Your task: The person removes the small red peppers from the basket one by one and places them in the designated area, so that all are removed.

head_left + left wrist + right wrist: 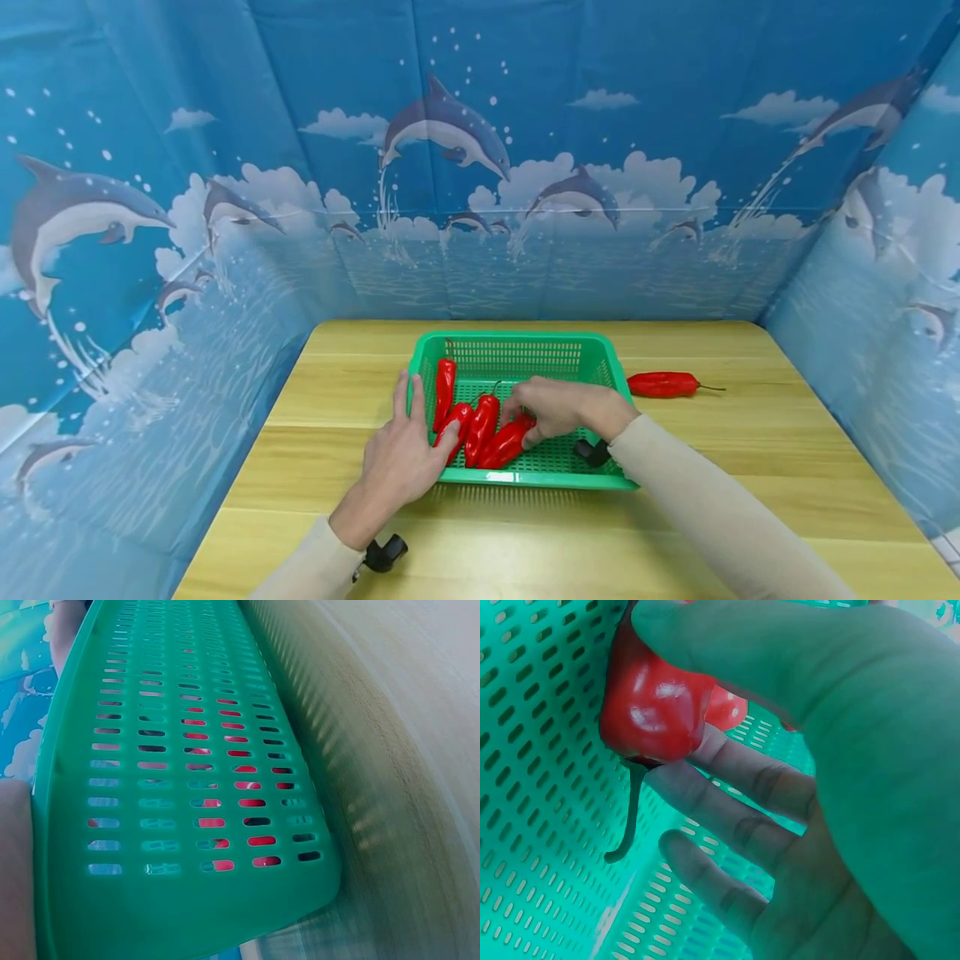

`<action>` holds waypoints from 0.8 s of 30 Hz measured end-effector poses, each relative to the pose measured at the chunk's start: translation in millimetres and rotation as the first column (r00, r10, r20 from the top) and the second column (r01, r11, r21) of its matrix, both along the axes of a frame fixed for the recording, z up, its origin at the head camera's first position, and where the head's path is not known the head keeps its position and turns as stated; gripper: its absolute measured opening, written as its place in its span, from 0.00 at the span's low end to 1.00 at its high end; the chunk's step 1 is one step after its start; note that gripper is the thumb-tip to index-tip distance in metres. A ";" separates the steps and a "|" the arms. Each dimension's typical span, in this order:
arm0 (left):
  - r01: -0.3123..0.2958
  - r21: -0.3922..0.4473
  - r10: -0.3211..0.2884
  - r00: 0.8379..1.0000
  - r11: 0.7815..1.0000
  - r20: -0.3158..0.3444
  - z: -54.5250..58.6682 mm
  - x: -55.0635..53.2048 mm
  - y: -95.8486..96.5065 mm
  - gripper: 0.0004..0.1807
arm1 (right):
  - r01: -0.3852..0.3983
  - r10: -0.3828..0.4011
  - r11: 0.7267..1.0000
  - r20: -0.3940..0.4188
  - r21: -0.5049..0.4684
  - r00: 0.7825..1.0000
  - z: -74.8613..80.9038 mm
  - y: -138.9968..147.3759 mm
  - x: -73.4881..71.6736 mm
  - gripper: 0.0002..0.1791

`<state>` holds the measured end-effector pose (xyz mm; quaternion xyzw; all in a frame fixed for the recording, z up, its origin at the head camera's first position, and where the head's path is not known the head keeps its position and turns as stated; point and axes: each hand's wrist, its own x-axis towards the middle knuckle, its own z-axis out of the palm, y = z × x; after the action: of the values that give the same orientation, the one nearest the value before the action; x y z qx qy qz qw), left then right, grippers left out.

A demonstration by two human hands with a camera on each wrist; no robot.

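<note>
A green perforated plastic basket (517,478) holds several glossy red chili peppers, lying side by side toward its left end. My right hand (551,407) reaches inside and pinches the rightmost red chili pepper (504,446) between thumb and fingers. In the right wrist view, that pepper's blunt end (656,712) and dark curved stem show beside the basket wall. My left hand (405,458) rests over the basket's left rim, fingers extended, its thumb lying over a chili pepper (459,417). Between the hands lies another pepper (482,425), and one more (445,385) leans along the left wall.
Outside the basket, a single red chili pepper (663,384) lies on the wooden table (750,467), its stem pointing right. Blue dolphin-print sheeting (480,275) encloses the table at the back and sides. A black wrist camera mount (386,552) sits by the left cuff.
</note>
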<state>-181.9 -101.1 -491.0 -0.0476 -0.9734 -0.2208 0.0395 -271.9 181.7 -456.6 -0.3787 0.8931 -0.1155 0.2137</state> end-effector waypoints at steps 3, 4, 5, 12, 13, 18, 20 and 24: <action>0.002 0.001 -0.002 1.000 1.000 -0.003 -0.1 0.4 -0.8 0.58 | 0.005 -0.005 1.000 -0.009 -0.009 1.000 -0.4 0.3 0.5 0.22; 0.002 0.001 -0.002 1.000 1.000 -0.003 -0.2 0.6 -1.1 0.58 | 0.005 -0.005 1.000 -0.009 -0.012 1.000 -0.6 0.3 0.6 0.22; 0.003 0.000 -0.003 1.000 1.000 -0.001 -0.4 1.0 -1.3 0.58 | 0.004 -0.005 1.000 -0.013 -0.014 1.000 -0.7 0.3 0.8 0.21; 0.001 -0.004 -0.001 1.000 1.000 -0.002 -0.8 1.0 -1.6 0.58 | -0.005 0.004 1.000 -0.046 -0.029 0.999 -1.1 1.8 0.9 0.21; 0.002 -0.002 -0.002 1.000 1.000 -0.002 -0.8 0.9 -1.4 0.57 | -0.008 0.006 0.999 -0.051 -0.033 0.999 -1.0 2.2 0.9 0.21; 0.008 0.002 -0.008 1.000 1.000 -0.002 0.0 0.4 -0.8 0.57 | -0.014 0.010 0.998 -0.065 -0.055 0.998 0.3 4.6 0.7 0.21; 0.008 0.000 -0.008 1.000 1.000 -0.007 0.0 -0.1 -0.8 0.57 | -0.013 0.009 0.998 -0.067 -0.058 0.998 1.1 5.5 0.2 0.20; 0.009 0.000 -0.009 1.000 1.000 -0.015 -0.2 -0.8 -0.6 0.57 | -0.014 0.009 0.998 -0.075 -0.059 0.997 2.3 6.8 -0.4 0.20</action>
<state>-182.7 -101.6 -491.2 -0.0539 -0.9728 -0.2206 0.0457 -272.3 188.4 -454.3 -0.3941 0.8944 -0.1267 0.1695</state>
